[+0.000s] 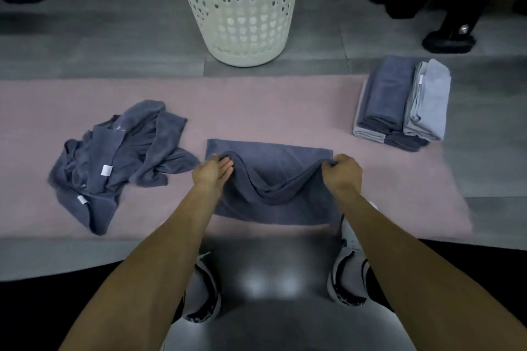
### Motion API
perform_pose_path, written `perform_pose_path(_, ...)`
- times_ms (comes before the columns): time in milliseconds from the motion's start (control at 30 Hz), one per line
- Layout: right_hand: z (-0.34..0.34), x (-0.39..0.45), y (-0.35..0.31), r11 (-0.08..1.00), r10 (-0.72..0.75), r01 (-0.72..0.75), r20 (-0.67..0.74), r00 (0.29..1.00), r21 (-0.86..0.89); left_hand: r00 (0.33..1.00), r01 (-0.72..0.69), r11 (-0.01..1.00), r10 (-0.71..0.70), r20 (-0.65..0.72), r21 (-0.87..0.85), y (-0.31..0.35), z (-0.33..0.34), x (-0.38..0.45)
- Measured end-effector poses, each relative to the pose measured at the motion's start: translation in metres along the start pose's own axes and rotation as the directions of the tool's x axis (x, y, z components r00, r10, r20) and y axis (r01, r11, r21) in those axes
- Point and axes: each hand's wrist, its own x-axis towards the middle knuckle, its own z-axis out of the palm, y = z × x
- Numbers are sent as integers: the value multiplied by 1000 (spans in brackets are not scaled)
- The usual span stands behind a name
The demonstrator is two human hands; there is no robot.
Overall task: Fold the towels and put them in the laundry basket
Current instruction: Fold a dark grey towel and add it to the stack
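Observation:
A dark blue-grey towel (273,179) lies on the pink mat (256,105) straight in front of me. My left hand (212,172) pinches its lifted edge on the left, and my right hand (342,171) grips the same edge on the right. The cloth sags between both hands over the flat lower layer. To the left, a crumpled heap of dark towels (119,157) with white tags lies on the mat. At the right, a stack of folded towels (402,102), dark and light grey, sits on the mat's corner. Beyond the mat stands the white perforated laundry basket (239,8).
Grey floor surrounds the mat. My two shoes (349,271) stand at the mat's near edge, on either side of a shiny grey patch of floor. Dark furniture legs and feet (447,37) occupy the far right, and a dark shape sits at the far left.

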Motion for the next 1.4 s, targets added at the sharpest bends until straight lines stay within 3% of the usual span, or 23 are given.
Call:
perform_pose_path(67, 17, 27, 5, 994, -26, 33, 73, 997, -101, 998, -37, 954, 21, 56, 296, -12, 16, 22)
perform_pose_path(100, 24, 40, 10, 992, -9, 22, 108, 994, -122, 991, -133, 859, 111, 74, 495, -22, 22, 34)
perform_pose_path(167, 25, 61, 16, 991, 26, -1, 190, 981, -130, 926, -365, 539, 297, 234, 759, -40, 31, 54)
perform_pose_path(267, 13, 91, 18, 985, -34, 85, 313, 949, -152, 808, -586, 259, 257, 531, 768, -64, 60, 65)
perform_pose_path(367, 1, 116, 16, 970, -130, 202, 415, 901, -135, 582, -812, 25, 106, 806, 583, -81, 103, 62)
perform_pose_path(467, -4, 136, 21, 986, -119, 164, 525, 843, -39, 524, -848, 69, -46, 851, 526, -99, 139, 70)
perform_pose_path(600, -1, 160, 41, 998, -32, 57, 622, 782, -21, 590, -804, 78, -21, 807, 590, -119, 163, 101)
perform_pose_path(800, 28, 170, 111, 997, 59, -76, 455, 888, 18, 694, -718, -112, -59, 717, 687, -143, 173, 137)
perform_pose_path(933, 63, 160, 139, 979, 92, -135, 261, 961, 155, 638, -762, -230, -102, 764, 606, -147, 187, 145)
perform_pose_path(1033, 74, 153, 141, 965, 114, -146, 156, 981, 217, 588, -796, -209, -48, 807, 568, -145, 197, 149)
perform_pose_path(1200, 81, 154, 141, 970, 135, -160, 143, 980, 182, 624, -770, -230, -84, 776, 595, -149, 202, 161)
perform_pose_path(1400, 86, 151, 143, 961, 161, -184, 124, 979, 208, 533, -827, -278, -110, 839, 489, -157, 216, 165)
